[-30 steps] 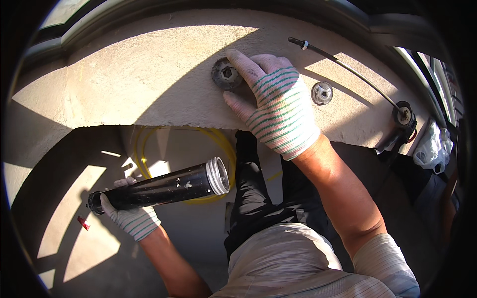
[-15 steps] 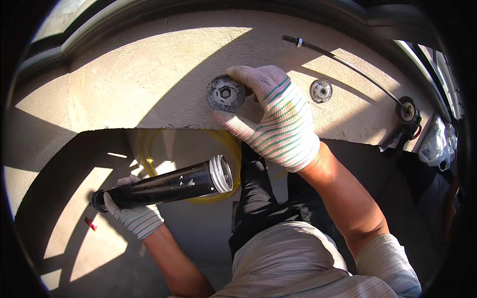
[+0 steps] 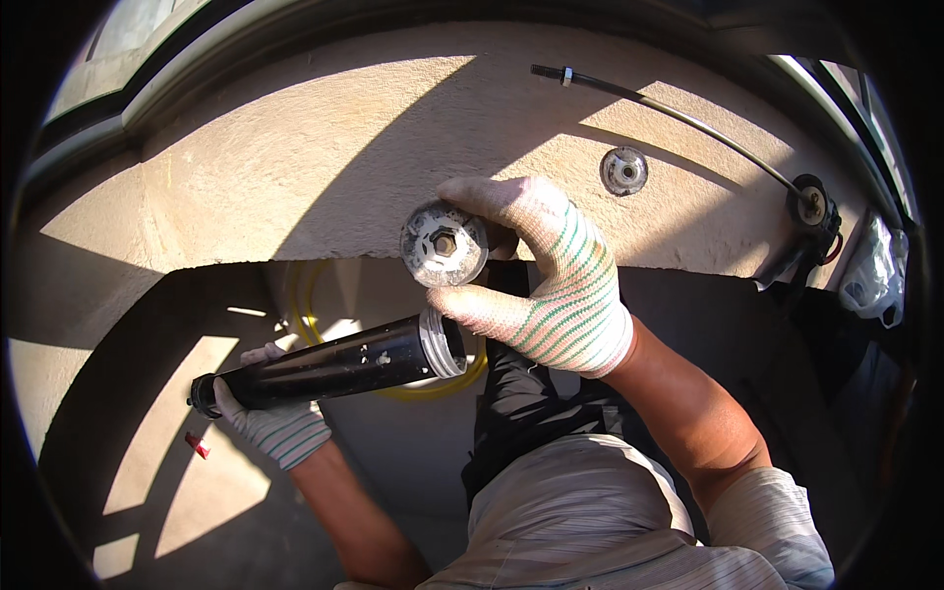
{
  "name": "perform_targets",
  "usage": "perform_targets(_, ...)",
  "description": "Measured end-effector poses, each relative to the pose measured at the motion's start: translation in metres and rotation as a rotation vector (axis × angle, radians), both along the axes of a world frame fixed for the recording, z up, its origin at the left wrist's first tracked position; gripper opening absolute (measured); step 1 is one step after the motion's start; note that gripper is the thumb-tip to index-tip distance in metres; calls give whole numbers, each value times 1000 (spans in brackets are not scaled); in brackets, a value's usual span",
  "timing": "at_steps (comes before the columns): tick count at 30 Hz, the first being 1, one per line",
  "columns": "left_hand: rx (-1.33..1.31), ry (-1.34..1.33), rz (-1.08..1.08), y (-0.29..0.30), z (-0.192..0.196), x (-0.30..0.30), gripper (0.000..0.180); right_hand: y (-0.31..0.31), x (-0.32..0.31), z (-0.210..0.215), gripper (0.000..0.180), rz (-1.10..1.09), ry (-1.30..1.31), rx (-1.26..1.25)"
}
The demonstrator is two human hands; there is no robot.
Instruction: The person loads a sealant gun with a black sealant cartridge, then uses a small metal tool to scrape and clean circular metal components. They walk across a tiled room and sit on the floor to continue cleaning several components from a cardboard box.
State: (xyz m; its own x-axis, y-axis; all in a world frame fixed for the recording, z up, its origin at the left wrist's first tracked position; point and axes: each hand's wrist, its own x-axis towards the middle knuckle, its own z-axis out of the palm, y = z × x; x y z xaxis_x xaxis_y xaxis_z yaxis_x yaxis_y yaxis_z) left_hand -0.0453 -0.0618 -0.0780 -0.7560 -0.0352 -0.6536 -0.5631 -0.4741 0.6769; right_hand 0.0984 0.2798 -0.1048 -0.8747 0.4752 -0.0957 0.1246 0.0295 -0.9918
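My left hand [image 3: 273, 425], in a striped white knit glove, grips the black barrel [image 3: 324, 366] of what looks like a sealant gun near its capped lower end. The barrel tilts up to the right, its open end ringed with a silvery threaded collar [image 3: 442, 343]. Between the thumb and fingers of my gloved right hand [image 3: 551, 275] is a round metal piston disc [image 3: 433, 258] with a hexagonal recess in its middle, smeared with whitish residue. The disc sits just above the barrel's open end. Part of the right fingers is hidden behind the disc.
On the concrete ledge [image 3: 393, 128] lie a second, smaller disc [image 3: 624, 171] and a long rod [image 3: 678, 116] with a nut, joined to a dark gun handle [image 3: 812, 211]. A clear plastic bag [image 3: 873, 270] sits at right. Yellow hose [image 3: 433, 388] coils below; a red scrap [image 3: 198, 444] lies left.
My right hand has brought the disc down toward the barrel's mouth, and its face has caught sunlight. The left hand keeps its grip on the barrel. The whole view has shifted slightly.
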Motion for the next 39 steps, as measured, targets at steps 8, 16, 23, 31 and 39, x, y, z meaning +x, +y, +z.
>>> perform_targets(8,10,-27,4,12,4,4,53,3,11,2,71,21,-24,-122)
perform_targets(16,-66,9,-9,18,2,7,57,3,20,0,72,32,-15,-210)
perform_targets(23,-89,-20,30,27,6,11,57,-1,25,-2,71,-3,6,-309)
perform_targets(31,-140,12,25,27,3,12,57,0,27,0,69,2,13,-275)
perform_targets(39,-237,74,-15,21,-1,12,55,4,24,-4,67,-55,-38,218)
